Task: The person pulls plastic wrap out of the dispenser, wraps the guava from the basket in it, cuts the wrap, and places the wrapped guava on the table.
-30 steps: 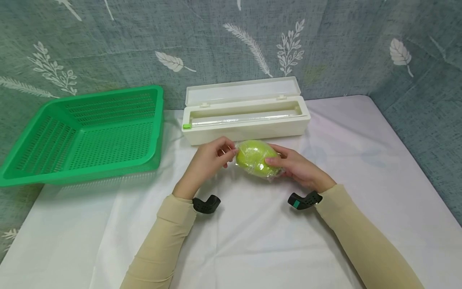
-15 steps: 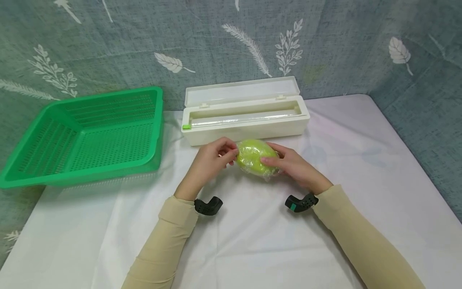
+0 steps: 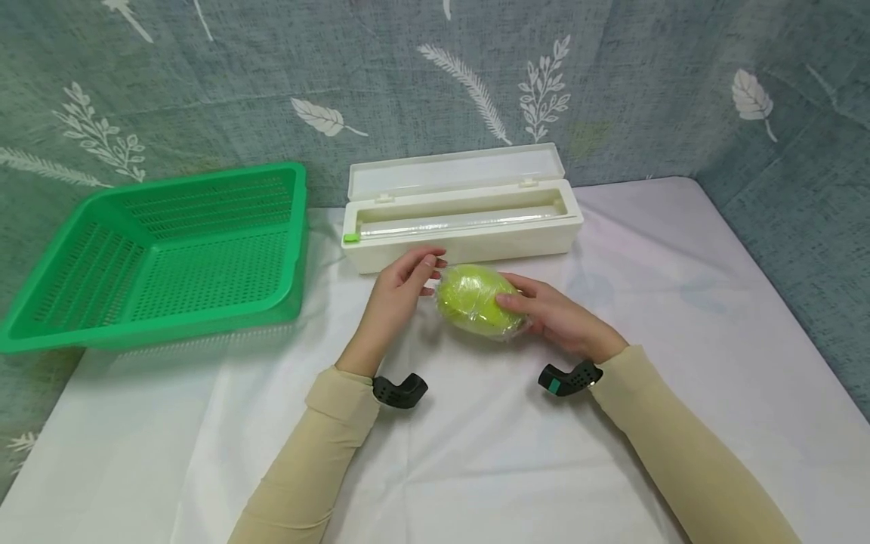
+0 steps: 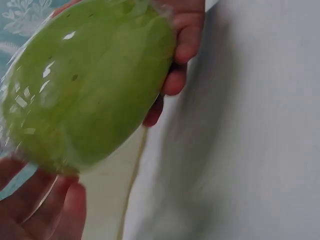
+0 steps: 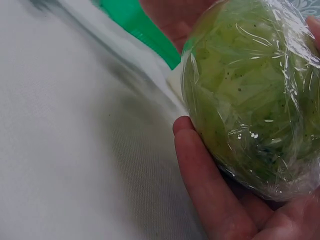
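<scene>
A yellow-green oval fruit point(image 3: 472, 301) with small dark specks, like a mango, is wrapped in clear cling film. My right hand point(image 3: 560, 316) grips it at its right end, thumb on top and fingers point(image 5: 200, 175) underneath. The film point(image 5: 295, 55) looks creased and shiny in the right wrist view. At the fruit's left end is my left hand point(image 3: 401, 291), its fingers loosely extended and spread. In the left wrist view its fingertips point(image 4: 70, 200) lie at the wrapped end; whether they touch it I cannot tell.
Behind the hands stands a white cling film dispenser point(image 3: 469, 245), lid point(image 3: 455, 172) raised, with a roll point(image 3: 462, 223) inside and a green tab point(image 3: 351, 238) at its left. A green perforated basket point(image 3: 295, 249) sits at the left on the white cloth point(image 3: 476, 453). A patterned curtain point(image 3: 408, 68) hangs behind.
My left fingers, which pinched at the fruit's left end, have parted and straightened. The fruit has shifted slightly left, still in my right hand.
</scene>
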A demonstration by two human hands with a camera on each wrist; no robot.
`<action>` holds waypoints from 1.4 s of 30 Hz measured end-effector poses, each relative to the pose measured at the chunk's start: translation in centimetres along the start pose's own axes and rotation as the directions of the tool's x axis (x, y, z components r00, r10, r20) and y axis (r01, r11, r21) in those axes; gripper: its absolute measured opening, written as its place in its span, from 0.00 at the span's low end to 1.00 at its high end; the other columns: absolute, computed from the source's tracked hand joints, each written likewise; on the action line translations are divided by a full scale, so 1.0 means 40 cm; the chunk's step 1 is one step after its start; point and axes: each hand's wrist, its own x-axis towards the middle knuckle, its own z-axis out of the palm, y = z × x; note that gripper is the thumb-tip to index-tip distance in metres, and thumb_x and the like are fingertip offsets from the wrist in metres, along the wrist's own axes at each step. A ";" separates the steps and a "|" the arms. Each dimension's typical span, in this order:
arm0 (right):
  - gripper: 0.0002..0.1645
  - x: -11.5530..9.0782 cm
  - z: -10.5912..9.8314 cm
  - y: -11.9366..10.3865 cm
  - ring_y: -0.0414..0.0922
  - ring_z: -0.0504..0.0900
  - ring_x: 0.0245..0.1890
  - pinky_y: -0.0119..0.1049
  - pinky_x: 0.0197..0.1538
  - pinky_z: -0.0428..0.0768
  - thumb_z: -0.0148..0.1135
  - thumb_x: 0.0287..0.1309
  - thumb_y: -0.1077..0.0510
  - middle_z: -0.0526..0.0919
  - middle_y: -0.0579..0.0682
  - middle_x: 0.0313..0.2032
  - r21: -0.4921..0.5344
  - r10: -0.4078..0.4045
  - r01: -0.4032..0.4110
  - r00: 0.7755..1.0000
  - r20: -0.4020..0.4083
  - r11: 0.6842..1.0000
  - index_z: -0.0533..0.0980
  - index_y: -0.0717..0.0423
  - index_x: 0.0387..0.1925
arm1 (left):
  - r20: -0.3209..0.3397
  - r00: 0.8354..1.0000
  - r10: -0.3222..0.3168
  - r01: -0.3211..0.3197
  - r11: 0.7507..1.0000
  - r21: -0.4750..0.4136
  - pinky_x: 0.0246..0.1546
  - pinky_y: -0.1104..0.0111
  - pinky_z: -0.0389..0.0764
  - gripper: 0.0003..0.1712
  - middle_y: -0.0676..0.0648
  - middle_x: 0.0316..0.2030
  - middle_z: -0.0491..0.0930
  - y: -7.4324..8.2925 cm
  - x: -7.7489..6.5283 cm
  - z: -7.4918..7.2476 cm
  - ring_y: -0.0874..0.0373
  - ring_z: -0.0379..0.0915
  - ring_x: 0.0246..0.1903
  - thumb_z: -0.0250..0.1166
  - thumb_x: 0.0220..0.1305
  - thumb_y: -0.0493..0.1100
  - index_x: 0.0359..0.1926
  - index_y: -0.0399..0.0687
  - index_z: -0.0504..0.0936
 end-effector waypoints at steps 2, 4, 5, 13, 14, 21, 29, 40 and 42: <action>0.36 -0.002 0.005 -0.004 0.48 0.71 0.46 0.41 0.45 0.72 0.54 0.57 0.48 0.69 0.55 0.51 -0.002 0.001 -0.001 1.000 0.011 1.000 0.56 0.51 0.65 | 0.072 0.997 -0.022 0.022 1.000 0.003 0.45 0.61 0.71 0.23 0.55 0.48 0.75 -0.001 -0.003 0.011 0.62 0.69 0.47 0.46 0.64 0.60 0.53 0.57 0.75; 0.36 -0.003 0.011 -0.008 0.49 0.71 0.47 0.42 0.45 0.72 0.54 0.57 0.47 0.69 0.55 0.52 -0.018 0.001 -0.001 1.000 0.011 1.000 0.56 0.51 0.64 | 0.099 0.994 -0.036 0.032 0.999 0.039 0.49 0.62 0.67 0.24 0.60 0.49 0.74 -0.002 -0.007 0.022 0.65 0.67 0.49 0.42 0.64 0.63 0.52 0.62 0.75; 0.35 -0.003 0.014 -0.008 0.49 0.71 0.47 0.42 0.45 0.72 0.54 0.57 0.47 0.69 0.55 0.52 -0.035 0.001 -0.001 1.000 0.010 0.999 0.57 0.50 0.64 | 0.101 0.994 -0.036 0.031 0.998 0.054 0.50 0.62 0.66 0.24 0.61 0.49 0.73 -0.003 -0.008 0.027 0.66 0.66 0.50 0.41 0.64 0.64 0.51 0.63 0.75; 0.32 -0.003 0.055 -0.022 0.52 0.72 0.37 0.43 0.35 0.75 0.46 0.56 0.33 0.70 0.54 0.45 -0.210 0.008 -0.022 0.998 -0.070 0.978 0.60 0.38 0.60 | 0.070 0.992 -0.101 0.087 0.980 0.176 0.46 0.56 0.67 0.27 0.53 0.48 0.71 0.000 -0.018 0.061 0.56 0.66 0.47 0.41 0.60 0.69 0.51 0.60 0.68; 0.33 0.000 0.056 -0.017 0.52 0.72 0.33 0.42 0.31 0.74 0.46 0.55 0.31 0.70 0.55 0.44 -0.209 0.005 -0.023 0.996 -0.086 0.978 0.60 0.37 0.59 | 0.082 0.991 -0.109 0.093 0.980 0.178 0.46 0.56 0.67 0.28 0.53 0.49 0.70 0.001 -0.018 0.061 0.56 0.66 0.47 0.43 0.58 0.70 0.52 0.62 0.67; 0.36 -0.015 0.075 -0.044 0.47 0.72 0.24 0.35 0.22 0.72 0.41 0.51 0.26 0.71 0.57 0.39 -0.217 0.068 -0.108 0.980 -0.187 0.970 0.60 0.38 0.57 | 0.258 0.959 -0.118 0.098 0.991 0.087 0.43 0.61 0.70 0.43 0.57 0.55 0.61 -0.012 -0.012 0.050 0.55 0.67 0.46 0.67 0.43 0.63 0.59 0.63 0.57; 0.32 -0.041 0.089 -0.086 0.42 0.59 0.13 0.29 0.15 0.58 0.38 0.58 0.31 0.66 0.51 0.23 -0.189 0.108 -0.145 0.975 -0.192 0.971 0.66 0.53 0.46 | 0.300 0.954 -0.015 -0.019 0.994 0.111 0.45 0.63 0.69 0.52 0.54 0.54 0.62 -0.025 -0.012 0.052 0.58 0.66 0.46 0.74 0.33 0.60 0.60 0.65 0.55; 0.41 -0.001 0.051 -0.021 0.46 0.64 0.14 0.37 0.18 0.68 0.61 0.47 0.37 0.69 0.56 0.25 -0.248 0.028 -0.055 0.994 -0.109 0.967 0.54 0.31 0.61 | 0.359 0.924 -0.135 0.152 0.988 -0.020 0.31 0.61 0.78 0.41 0.45 0.48 0.65 -0.006 -0.007 0.018 0.49 0.70 0.41 0.71 0.44 0.51 0.59 0.61 0.60; 0.42 0.002 0.049 -0.015 0.47 0.64 0.14 0.39 0.18 0.68 0.64 0.45 0.39 0.69 0.56 0.26 -0.262 0.011 -0.035 0.996 -0.091 0.965 0.54 0.29 0.61 | 0.375 0.915 -0.148 0.183 0.982 -0.057 0.32 0.60 0.78 0.40 0.43 0.49 0.64 0.008 -0.012 0.010 0.48 0.69 0.43 0.71 0.46 0.48 0.59 0.58 0.60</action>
